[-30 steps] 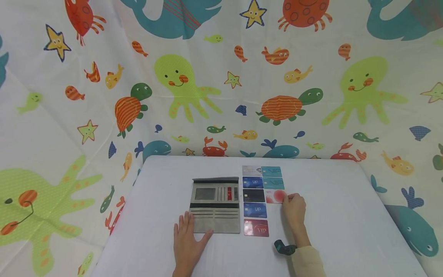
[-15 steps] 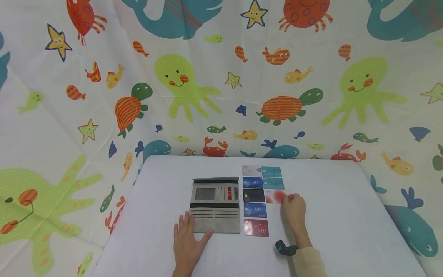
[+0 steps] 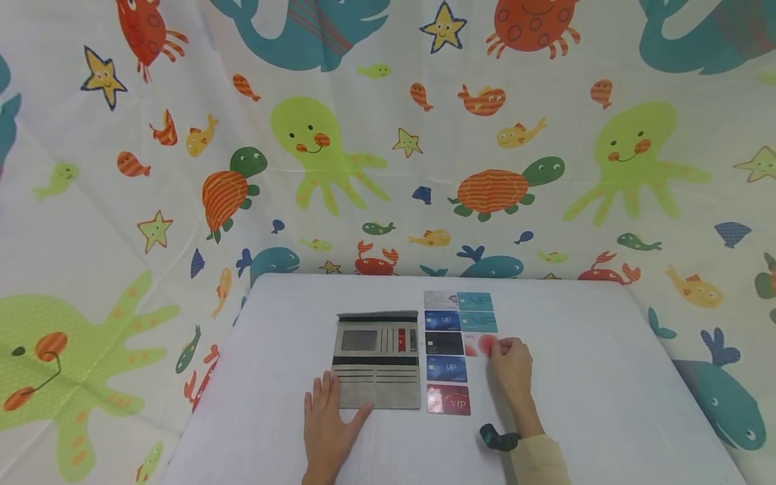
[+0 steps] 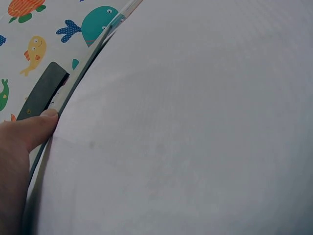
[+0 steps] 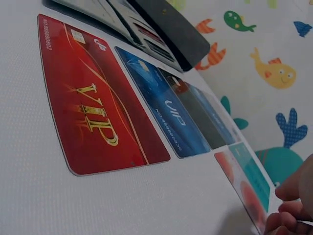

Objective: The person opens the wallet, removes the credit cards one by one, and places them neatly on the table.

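My left hand lies spread on the lower left of an unfolded grey wallet; its thumb touches the wallet's front edge in the left wrist view. My right hand pinches the right end of a pink-and-white card, which lies flat beside a black card. Its fingers are curled, and the fingertips partly cover that card's end. Above are two teal cards. In the right wrist view, a red VIP card lies closest, followed by a blue VIP card.
A silver-grey card and another blue card top the left column. The cards stand just right of the wallet on a white table. Behind it hangs a cloth printed with sea animals. A dark wrist strap is on the right arm.
My right hand has shifted slightly left, with the pink-and-white card staying under its fingertips. The left hand and the wallet keep their places.
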`<state>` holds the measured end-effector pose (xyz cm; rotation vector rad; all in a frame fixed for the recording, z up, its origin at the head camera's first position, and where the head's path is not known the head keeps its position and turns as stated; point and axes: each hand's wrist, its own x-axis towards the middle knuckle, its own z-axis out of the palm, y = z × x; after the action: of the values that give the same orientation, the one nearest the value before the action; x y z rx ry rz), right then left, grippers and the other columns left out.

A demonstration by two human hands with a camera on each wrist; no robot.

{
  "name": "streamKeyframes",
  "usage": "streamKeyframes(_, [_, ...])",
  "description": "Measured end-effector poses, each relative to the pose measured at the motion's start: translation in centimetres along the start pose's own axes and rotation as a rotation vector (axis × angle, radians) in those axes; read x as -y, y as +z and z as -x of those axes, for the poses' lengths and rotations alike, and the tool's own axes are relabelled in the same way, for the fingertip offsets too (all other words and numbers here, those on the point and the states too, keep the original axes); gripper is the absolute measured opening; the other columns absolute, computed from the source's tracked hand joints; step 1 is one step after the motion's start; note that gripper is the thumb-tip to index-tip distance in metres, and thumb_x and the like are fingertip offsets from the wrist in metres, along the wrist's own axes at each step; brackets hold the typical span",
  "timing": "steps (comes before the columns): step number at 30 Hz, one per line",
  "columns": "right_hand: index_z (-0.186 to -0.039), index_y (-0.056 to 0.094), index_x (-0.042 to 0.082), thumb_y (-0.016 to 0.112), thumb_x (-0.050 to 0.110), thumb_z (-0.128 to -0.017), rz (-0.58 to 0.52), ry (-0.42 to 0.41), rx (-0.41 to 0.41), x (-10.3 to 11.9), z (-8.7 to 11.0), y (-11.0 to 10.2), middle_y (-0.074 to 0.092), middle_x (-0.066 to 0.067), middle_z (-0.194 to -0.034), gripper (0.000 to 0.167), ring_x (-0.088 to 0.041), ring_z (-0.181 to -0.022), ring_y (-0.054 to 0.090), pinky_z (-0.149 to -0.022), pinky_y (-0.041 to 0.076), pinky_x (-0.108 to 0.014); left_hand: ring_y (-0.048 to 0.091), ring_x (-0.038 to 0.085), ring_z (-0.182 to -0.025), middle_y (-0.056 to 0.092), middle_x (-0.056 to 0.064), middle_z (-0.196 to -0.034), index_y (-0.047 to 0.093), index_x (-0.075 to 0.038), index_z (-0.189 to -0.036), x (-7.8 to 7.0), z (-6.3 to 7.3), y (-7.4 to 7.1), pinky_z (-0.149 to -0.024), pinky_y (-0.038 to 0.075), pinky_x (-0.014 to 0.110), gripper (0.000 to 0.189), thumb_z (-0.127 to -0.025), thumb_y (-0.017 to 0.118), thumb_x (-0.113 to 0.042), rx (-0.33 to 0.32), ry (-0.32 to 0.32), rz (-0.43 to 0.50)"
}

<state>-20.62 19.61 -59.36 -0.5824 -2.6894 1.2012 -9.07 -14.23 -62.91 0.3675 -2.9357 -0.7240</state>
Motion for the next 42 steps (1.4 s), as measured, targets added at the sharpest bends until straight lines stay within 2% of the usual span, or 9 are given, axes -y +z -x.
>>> streamKeyframes(8, [-0.117, 0.057, -0.006, 0.054, 0.023, -0.100, -0.055, -0.022, 0.014, 1.1, 0.2, 0.0, 0.061, -0.022, -0.105, 0.034, -0.032, -0.094, 0.058, -0.087, 0.055, -0.042, 0.022, 0.038, -0.154, 0.030, 0.016, -0.164, 0.041, -0.001, -0.151, -0.1, 0.0, -0.2, -0.126, 0.013, 0.056, 0.105, -0.078, 0.067, -0.071, 0.002, -0.001, 0.000])
streamKeyframes(16, [-0.115, 0.060, -0.004, 0.057, 0.021, -0.099, -0.061, -0.089, 0.016, 2.5, 0.3, 0.4, 0.062, -0.019, -0.102, 0.030, -0.028, -0.090, 0.058, -0.075, 0.051, -0.027, 0.022, 0.038, -0.154, 0.030, 0.016, -0.164, 0.040, -0.001, -0.152, -0.1, 0.0, -0.1, -0.126, 0.013, 0.056, 0.105, -0.078, 0.067, -0.071, 0.005, -0.004, 0.001])
streamKeyframes(23, [-0.112, 0.062, -0.003, 0.060, 0.019, -0.097, -0.083, -0.149, 0.014, 4.0, 0.7, 1.0, 0.064, -0.018, -0.098, 0.027, -0.026, -0.086, 0.060, -0.069, 0.049, -0.023, 0.023, 0.037, -0.154, 0.031, 0.017, -0.163, 0.041, -0.001, -0.151, -0.2, 0.0, -0.1, -0.126, 0.014, 0.056, 0.105, -0.078, 0.068, -0.071, 0.003, -0.008, 0.001])
streamKeyframes(29, [-0.111, 0.064, -0.004, 0.062, 0.017, -0.097, -0.105, -0.193, 0.037, 5.1, 0.8, 1.7, 0.067, -0.018, -0.094, 0.025, -0.022, -0.074, 0.061, -0.058, 0.048, -0.020, 0.023, 0.038, -0.154, 0.032, 0.017, -0.163, 0.042, -0.001, -0.151, -0.2, 0.1, -0.2, -0.126, 0.014, 0.057, 0.104, -0.078, 0.069, -0.070, -0.004, -0.009, 0.003])
streamKeyframes(35, [-0.110, 0.064, -0.001, 0.063, 0.018, -0.095, -0.082, -0.206, 0.044, 6.7, 1.2, 2.2, 0.066, -0.016, -0.095, 0.025, -0.023, -0.080, 0.060, -0.067, 0.048, -0.026, 0.024, 0.038, -0.154, 0.032, 0.017, -0.163, 0.042, -0.001, -0.150, -0.2, 0.2, -0.2, -0.125, 0.014, 0.057, 0.104, -0.077, 0.069, -0.070, -0.008, -0.006, 0.000])
streamKeyframes(42, [-0.112, 0.064, 0.000, 0.065, 0.020, -0.095, -0.092, -0.245, 0.086, 8.1, 1.6, 3.1, 0.067, -0.014, -0.098, 0.026, -0.023, -0.084, 0.061, -0.074, 0.053, -0.032, 0.023, 0.038, -0.154, 0.032, 0.016, -0.163, 0.042, -0.001, -0.151, -0.2, 0.2, -0.2, -0.126, 0.014, 0.057, 0.104, -0.077, 0.070, -0.069, -0.008, -0.010, 0.005])
